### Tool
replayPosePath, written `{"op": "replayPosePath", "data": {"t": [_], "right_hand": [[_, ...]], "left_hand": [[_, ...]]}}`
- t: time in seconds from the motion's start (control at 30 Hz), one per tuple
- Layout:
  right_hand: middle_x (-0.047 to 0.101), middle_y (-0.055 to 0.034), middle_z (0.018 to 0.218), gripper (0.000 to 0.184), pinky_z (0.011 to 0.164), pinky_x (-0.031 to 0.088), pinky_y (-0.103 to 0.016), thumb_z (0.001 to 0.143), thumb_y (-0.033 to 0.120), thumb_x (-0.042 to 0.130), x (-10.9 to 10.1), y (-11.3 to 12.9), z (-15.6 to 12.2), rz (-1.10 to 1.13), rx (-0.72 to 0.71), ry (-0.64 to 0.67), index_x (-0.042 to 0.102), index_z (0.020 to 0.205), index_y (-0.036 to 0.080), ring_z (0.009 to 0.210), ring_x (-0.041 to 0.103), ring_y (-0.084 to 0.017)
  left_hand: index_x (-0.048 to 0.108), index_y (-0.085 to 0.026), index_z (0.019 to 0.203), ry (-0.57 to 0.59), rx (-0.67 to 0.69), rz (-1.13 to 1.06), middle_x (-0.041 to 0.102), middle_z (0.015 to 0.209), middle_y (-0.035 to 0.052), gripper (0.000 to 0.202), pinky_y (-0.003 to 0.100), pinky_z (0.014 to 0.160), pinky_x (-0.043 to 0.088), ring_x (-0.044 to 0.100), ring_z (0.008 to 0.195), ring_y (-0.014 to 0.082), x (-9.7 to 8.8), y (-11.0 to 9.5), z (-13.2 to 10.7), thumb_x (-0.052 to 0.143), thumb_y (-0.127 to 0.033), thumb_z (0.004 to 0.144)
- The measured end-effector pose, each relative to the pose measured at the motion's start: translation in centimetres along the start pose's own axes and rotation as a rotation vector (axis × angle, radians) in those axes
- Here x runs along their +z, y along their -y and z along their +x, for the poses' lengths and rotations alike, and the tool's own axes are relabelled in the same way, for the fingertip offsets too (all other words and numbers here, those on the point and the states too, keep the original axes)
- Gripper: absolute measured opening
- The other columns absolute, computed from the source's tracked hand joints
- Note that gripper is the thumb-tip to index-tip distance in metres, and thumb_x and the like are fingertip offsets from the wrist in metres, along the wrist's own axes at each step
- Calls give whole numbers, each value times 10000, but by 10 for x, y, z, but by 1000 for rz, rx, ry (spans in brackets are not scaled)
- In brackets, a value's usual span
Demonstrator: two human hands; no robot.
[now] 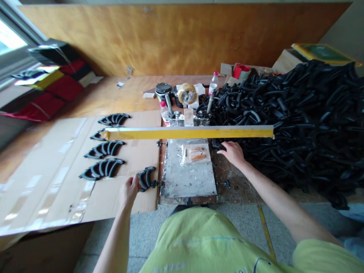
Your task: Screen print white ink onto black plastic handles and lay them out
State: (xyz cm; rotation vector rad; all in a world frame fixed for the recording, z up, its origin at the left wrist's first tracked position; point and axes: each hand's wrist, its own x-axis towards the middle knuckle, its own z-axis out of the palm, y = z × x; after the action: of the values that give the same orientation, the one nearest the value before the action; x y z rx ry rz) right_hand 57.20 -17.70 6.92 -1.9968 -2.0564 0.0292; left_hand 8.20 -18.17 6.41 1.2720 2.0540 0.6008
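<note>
Cardboard (62, 151) bears black parts (148, 177), a bar (187, 133) overlapping some.

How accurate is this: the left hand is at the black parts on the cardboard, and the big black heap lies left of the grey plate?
One slip: the head view shows the big black heap right of the grey plate. The left hand is at the black parts on the cardboard.

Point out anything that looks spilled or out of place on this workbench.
The heap of black parts looks untidy: at its near right corner, a few pieces seem to poke over the edge of the bench and might fall. The rows on the cardboard look neat by contrast.
</note>
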Motion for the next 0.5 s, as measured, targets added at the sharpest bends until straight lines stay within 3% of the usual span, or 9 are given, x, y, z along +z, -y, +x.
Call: {"op": "replayPosePath", "data": {"t": [0.13,0.27,0.37,0.43,0.5], "right_hand": [[691,-56,980,174,862,385,-349,832,298,696,23,77,19,224,-243,-80,702,988,221,977,563,-228],[685,-49,932,127,845,388,-346,863,236,645,42,117,29,241,-343,2,723,961,213,956,550,-217],[673,-62,948,153,852,385,-353,898,296,596,38,124,28,149,-366,42,721,936,215,990,533,-229],[672,-69,1002,196,886,389,-369,886,348,609,30,119,25,135,-361,39,707,1001,222,1022,531,-239],[672,-68,1061,272,923,396,-387,878,377,614,19,102,22,162,-295,-1,678,1099,232,1035,538,-243]], "left_hand": [[612,-175,921,-27,240,-524,585,585,-22,414,212,513,426,509,494,111,12,-101,-7,551,-564,795],[601,-192,974,-18,437,-932,565,587,-33,348,200,491,419,480,483,97,12,-189,-23,540,-503,829],[634,-165,981,70,494,-1021,568,566,-16,335,211,469,415,479,474,108,9,-218,-33,480,-433,853],[650,-158,1023,97,496,-1002,580,569,-9,369,215,470,420,501,484,116,9,-219,-37,476,-436,854],[659,-165,1046,77,490,-979,627,645,11,426,229,520,457,559,547,128,8,-206,-39,483,-503,857]]}}
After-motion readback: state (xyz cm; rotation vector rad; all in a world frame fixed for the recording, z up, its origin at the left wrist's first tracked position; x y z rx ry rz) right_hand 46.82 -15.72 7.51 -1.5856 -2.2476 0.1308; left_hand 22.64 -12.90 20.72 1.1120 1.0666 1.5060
